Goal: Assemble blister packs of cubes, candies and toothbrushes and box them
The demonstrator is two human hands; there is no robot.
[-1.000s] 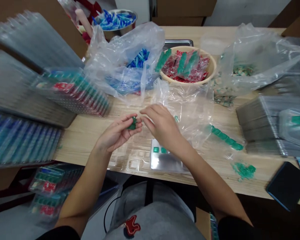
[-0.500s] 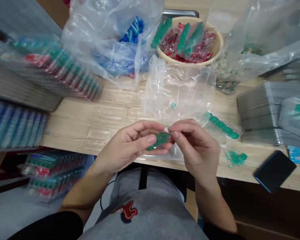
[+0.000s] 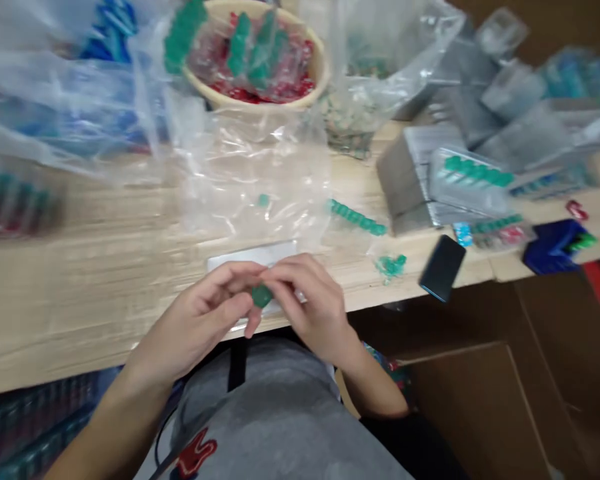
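My left hand (image 3: 203,313) curls around a small green translucent piece (image 3: 262,295), with thumb and fingers closed on it. My right hand (image 3: 313,303) meets it from the other side, its thumb and forefinger pinched at the piece's upper right edge. The exact kind of the piece is too blurred to tell. Beneath the hands, partly hidden by them, lies a pale flat tray or lid (image 3: 253,253) at the table edge. A tiny green bit (image 3: 263,200) rests on the clear plastic bag (image 3: 253,153) just beyond.
A cream bowl (image 3: 321,73) of red pieces and green strips stands at the back. To the right lie a green strip (image 3: 357,217), loose green bits (image 3: 391,266), a black phone (image 3: 443,268) and stacked grey boxes (image 3: 410,173). Bagged blue pieces (image 3: 110,33) are at the back left.
The view has swung right, bringing more boxes and a blue object into sight. Both hands stay together at the green piece, which now shows less between the fingers.
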